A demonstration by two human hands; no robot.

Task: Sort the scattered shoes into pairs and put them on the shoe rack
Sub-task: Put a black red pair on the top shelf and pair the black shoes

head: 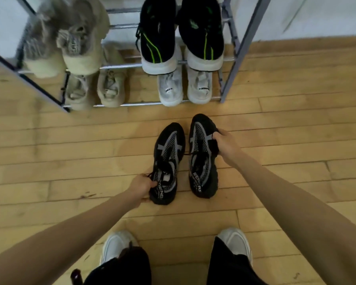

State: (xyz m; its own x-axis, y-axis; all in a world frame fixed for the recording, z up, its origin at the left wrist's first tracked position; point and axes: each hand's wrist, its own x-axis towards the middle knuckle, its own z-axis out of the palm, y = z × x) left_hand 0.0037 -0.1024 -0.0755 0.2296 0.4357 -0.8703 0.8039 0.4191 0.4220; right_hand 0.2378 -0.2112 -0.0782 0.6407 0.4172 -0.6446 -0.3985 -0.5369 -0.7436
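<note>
2 black shoes (169, 149) near shoe rack (132, 103)

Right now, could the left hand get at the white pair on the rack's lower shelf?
Probably not yet: the left hand grips a black shoe. Nothing stands between it and the white pair, so once freed, likely yes.

- Pale grey-white shoes with white rims are worn: a left shoe (115, 245) and a right shoe (236, 241).
- Black trouser legs (230, 268) are seen above them.
- The arms (70, 229) are uncovered down to the left hand (141, 187) and right hand (227, 146).
</note>
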